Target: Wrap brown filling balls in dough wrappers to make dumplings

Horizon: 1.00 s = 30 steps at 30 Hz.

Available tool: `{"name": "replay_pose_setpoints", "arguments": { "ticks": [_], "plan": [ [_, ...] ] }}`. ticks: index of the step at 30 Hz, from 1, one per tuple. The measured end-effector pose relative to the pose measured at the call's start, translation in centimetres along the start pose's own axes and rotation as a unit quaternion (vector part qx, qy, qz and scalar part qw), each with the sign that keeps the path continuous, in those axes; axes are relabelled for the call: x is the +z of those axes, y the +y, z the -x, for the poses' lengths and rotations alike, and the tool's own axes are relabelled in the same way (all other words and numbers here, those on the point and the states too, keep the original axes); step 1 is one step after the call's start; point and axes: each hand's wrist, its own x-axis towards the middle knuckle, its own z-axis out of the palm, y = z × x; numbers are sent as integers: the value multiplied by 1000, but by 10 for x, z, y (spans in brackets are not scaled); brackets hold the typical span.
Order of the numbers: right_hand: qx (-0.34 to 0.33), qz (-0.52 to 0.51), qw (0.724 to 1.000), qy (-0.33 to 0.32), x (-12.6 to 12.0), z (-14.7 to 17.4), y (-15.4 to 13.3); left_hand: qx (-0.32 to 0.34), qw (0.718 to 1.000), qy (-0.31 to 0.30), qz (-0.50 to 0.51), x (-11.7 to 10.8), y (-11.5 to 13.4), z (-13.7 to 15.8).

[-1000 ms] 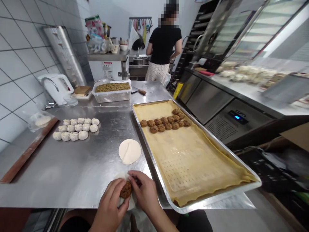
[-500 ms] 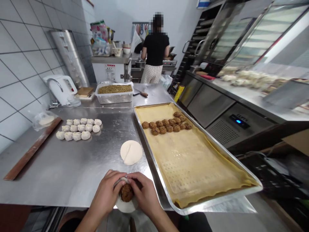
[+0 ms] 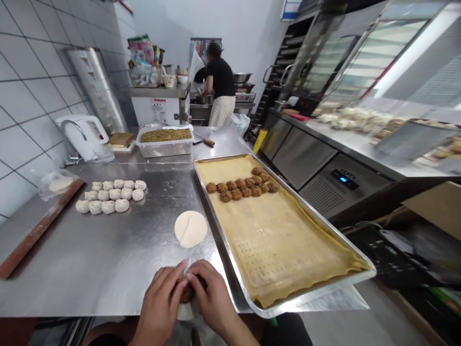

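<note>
At the front edge of the steel table, my left hand [image 3: 159, 294] and my right hand [image 3: 212, 292] pinch the upper edge of a thin dough wrapper [image 3: 186, 313] between thumbs and fingers. A brown filling ball [image 3: 186, 294] sits in the wrapper, mostly hidden by my fingers. Just beyond my hands lies a flat round of dough [image 3: 190, 229] with a fold line across it. To the right, a large lined baking tray [image 3: 273, 245] carries rows of brown filling balls [image 3: 246, 191]. Several pale, floury dough pieces [image 3: 115, 194] stand in rows to the left.
A wooden rod [image 3: 43, 226] lies along the left side. Toward the back are a plastic tub of greenish crumbly filling [image 3: 165, 148], a white kettle [image 3: 84, 137] and a knife [image 3: 206, 141]. A person [image 3: 221, 79] in a black top bends over a pot at the far counter.
My hands have drawn closer together, lifting the wrapper's edge over the filling ball, which shows less now. The far person has leaned leftward over the pot. The view has shifted slightly.
</note>
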Motion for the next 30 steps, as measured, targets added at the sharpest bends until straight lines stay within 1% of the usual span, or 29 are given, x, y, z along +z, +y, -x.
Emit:
{"name": "replay_pose_setpoints", "arguments": {
  "ticks": [2, 3, 6, 8, 10, 12, 14, 17, 19, 20, 22, 24, 25, 28, 30],
  "plan": [
    [-18, -17, 1000, -16, -2, 4, 1, 14, 1000, 0, -21, -1, -2, -2],
    [-18, -21, 1000, -10, -2, 6, 2, 19, 999, 0, -33, -2, -2, -4],
    [18, -16, 999, 41, 0, 8, 6, 25, 998, -12, -53, -8, 2, -8],
    [35, -19, 998, 55, 2, 9, 7, 31, 998, -24, -57, -10, 4, -10],
    [16, -32, 999, 40, 4, 12, 7, 48, 996, -31, -65, -12, 4, -11],
    [-20, -40, 999, 21, 5, 14, 7, 64, 994, -37, -79, -13, 4, -12],
    [-29, -31, 999, 34, 5, 16, 9, 70, 993, -40, -89, -13, 4, -12],
    [20, -17, 996, 82, 5, 16, 10, 66, 992, -40, -95, -12, 4, -13],
    [32, -26, 995, 86, 6, 17, 8, 68, 992, -41, -99, -11, 4, -12],
    [21, -34, 996, 79, 7, 18, 8, 71, 991, -42, -104, -11, 4, -12],
    [-22, -40, 997, 54, 8, 22, 9, 77, 989, -46, -115, -11, 4, -11],
    [-48, -30, 997, 50, 7, 24, 12, 78, 989, -45, -118, -11, 4, -11],
    [-42, -23, 997, 59, 6, 25, 13, 77, 990, -42, -114, -10, 4, -11],
    [11, -22, 994, 105, 6, 23, 14, 75, 992, -38, -98, -9, 5, -11],
    [22, -35, 994, 105, 7, 23, 13, 76, 992, -43, -96, -9, 5, -11]
  ]
}}
